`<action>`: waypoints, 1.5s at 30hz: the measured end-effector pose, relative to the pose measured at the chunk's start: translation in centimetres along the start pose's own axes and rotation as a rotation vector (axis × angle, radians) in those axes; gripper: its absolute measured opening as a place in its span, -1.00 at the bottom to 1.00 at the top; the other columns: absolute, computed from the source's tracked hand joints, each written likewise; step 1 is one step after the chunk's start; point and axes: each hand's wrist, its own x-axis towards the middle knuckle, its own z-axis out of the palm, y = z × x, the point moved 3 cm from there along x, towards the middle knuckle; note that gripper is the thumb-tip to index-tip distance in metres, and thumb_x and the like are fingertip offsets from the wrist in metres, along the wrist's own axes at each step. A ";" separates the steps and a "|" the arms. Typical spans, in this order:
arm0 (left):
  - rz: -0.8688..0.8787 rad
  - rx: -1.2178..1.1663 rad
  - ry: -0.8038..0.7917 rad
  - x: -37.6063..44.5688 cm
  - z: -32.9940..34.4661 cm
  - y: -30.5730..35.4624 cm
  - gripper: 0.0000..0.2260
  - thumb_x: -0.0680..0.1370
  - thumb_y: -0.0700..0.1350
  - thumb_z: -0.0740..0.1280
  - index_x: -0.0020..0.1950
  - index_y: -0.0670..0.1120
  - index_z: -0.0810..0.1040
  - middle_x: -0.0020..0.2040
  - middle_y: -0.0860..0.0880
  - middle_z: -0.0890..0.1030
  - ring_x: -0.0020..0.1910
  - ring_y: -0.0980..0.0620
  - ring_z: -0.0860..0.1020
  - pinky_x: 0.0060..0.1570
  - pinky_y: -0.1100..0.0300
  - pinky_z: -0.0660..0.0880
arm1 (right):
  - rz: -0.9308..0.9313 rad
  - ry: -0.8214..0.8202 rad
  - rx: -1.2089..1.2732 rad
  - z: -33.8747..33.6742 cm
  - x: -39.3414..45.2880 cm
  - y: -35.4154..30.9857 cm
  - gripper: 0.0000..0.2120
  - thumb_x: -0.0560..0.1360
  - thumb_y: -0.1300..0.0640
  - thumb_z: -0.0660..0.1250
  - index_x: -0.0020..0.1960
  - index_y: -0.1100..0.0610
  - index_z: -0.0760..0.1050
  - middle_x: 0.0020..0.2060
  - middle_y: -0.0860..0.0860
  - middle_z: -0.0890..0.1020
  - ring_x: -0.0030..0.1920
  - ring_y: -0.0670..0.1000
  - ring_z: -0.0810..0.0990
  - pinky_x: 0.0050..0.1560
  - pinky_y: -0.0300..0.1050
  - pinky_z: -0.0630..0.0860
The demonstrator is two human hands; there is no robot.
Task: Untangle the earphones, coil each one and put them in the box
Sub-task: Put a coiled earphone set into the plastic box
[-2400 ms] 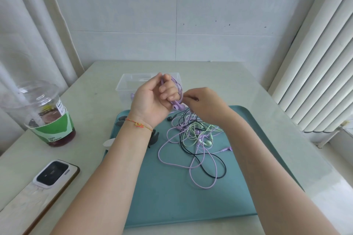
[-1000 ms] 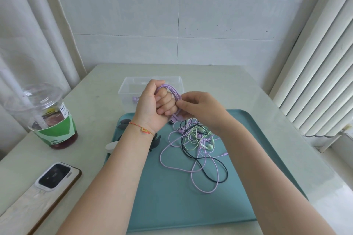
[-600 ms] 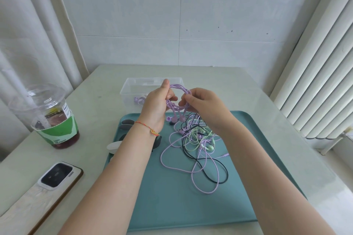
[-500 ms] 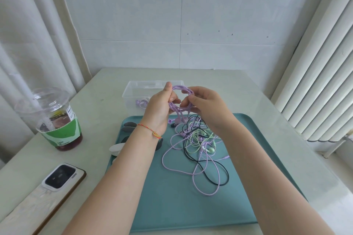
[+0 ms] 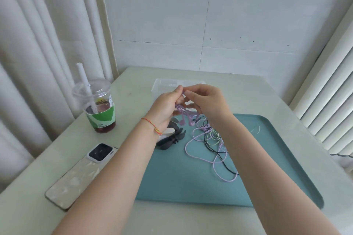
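Holding a coiled purple earphone (image 5: 186, 112) above the near edge of the clear box (image 5: 162, 87), I pinch its top with both my left hand (image 5: 166, 107) and my right hand (image 5: 206, 101), so the loops stay together, buds dangling. Both wrists are raised, fingertips meeting. More tangled earphones (image 5: 212, 143) wait on the teal tray (image 5: 267, 158).

The tray (image 5: 172, 183) is teal. On it lie lilac, black and pale green cords (image 5: 212, 139). The cup (image 5: 100, 112) has a green-and-white sleeve; the wrist string (image 5: 152, 125) is red.
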 end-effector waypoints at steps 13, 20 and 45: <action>-0.070 0.314 0.089 0.2 -4.0 -1.6 -0.69 0.62 0.05 0.19 -0.19 -0.06 0.59 -0.19 -0.06 0.57 -0.17 -0.07 0.53 -0.20 0.16 0.43 | 0.014 0.083 -0.279 2.2 1.0 2.1 -0.92 0.46 0.31 0.42 -0.16 0.17 0.62 -0.31 -0.03 0.66 -0.41 -0.21 0.56 -0.36 -0.40 0.45; -0.069 1.196 -0.112 3.4 -5.4 -4.2 -0.63 0.55 -0.22 0.19 0.24 0.10 0.58 0.35 0.00 0.50 0.27 -0.09 0.48 0.28 0.04 0.41 | 0.080 0.108 -0.327 0.1 2.0 2.7 -0.95 0.46 0.28 0.44 -0.08 0.23 0.66 -0.25 0.01 0.69 -0.43 -0.24 0.56 -0.35 -0.41 0.47; 0.001 0.332 0.047 4.8 -2.0 -0.7 -0.84 0.65 -0.07 0.16 0.03 -0.16 0.34 -0.16 -0.12 0.68 -0.33 -0.10 0.68 -0.37 0.13 0.53 | 0.052 0.106 -0.097 -2.8 3.0 1.2 -0.91 0.51 0.32 0.37 -0.02 0.32 0.61 -0.28 0.07 0.63 -0.53 -0.21 0.47 -0.24 -0.24 0.52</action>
